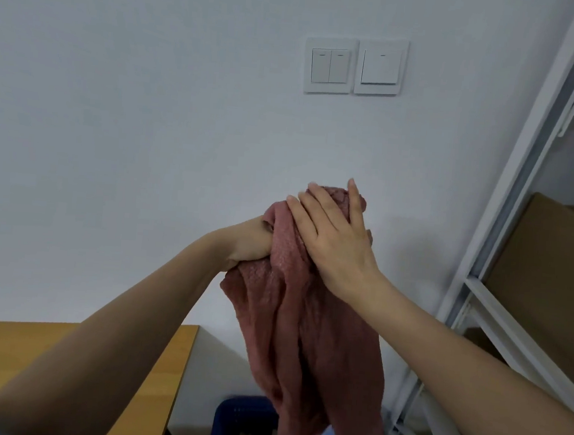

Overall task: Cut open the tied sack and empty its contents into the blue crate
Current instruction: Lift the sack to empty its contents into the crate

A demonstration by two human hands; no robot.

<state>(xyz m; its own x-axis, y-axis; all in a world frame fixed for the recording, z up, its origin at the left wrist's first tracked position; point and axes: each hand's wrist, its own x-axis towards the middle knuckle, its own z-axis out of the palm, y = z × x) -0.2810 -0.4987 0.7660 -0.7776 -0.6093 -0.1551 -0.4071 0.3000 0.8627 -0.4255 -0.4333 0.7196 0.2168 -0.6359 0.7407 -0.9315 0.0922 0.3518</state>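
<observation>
A dusty-pink fabric sack (307, 328) is held up high in front of the wall and hangs limp toward the floor. My left hand (249, 242) grips its bunched top from the left side. My right hand (332, 234) lies over the top of the fabric with fingers spread, holding it from the right. Below the sack's lower end stands the blue crate (238, 419), its rim and perforated wall showing at the bottom edge. Some items lie inside the crate, partly hidden by the sack. No cutting tool is in view.
A wooden table (72, 355) stands at lower left, next to the crate. A white metal shelf rack (500, 278) with cardboard boxes (555, 279) rises along the right. Light switches (356, 66) sit on the white wall ahead.
</observation>
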